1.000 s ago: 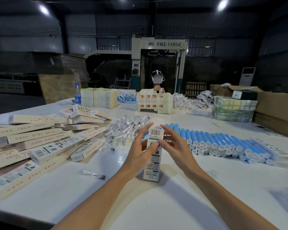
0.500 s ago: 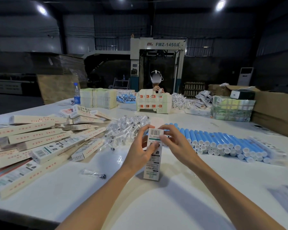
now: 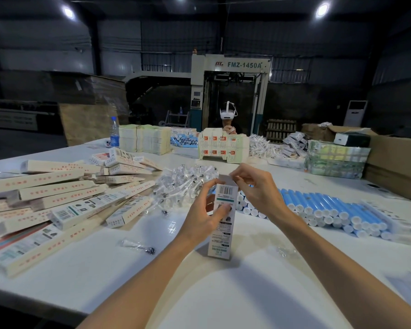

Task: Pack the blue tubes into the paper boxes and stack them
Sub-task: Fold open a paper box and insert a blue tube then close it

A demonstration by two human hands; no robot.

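Observation:
A long white paper box (image 3: 221, 236) with a barcode stands upright on the white table (image 3: 199, 293), its foot on the tabletop. My left hand (image 3: 203, 211) grips its upper part, thumb on the front face. My right hand (image 3: 255, 186) pinches the flap at the box's top end. Whether a tube is inside the box cannot be seen. Rows of blue tubes (image 3: 323, 207) with white caps lie on the table to the right. A sprawling pile of packed boxes (image 3: 57, 195) lies to the left.
A heap of small clear-wrapped parts (image 3: 185, 184) lies behind the box; one loose part (image 3: 138, 245) is nearer. A person wearing a headset (image 3: 228, 113) sits across the table behind stacked cartons (image 3: 223, 148). Cardboard boxes (image 3: 394, 162) stand at far right, a water bottle (image 3: 114, 134) at back left.
My right fingers have curled in from spread to pinching the top flap. My left hand keeps its hold on the upright box.

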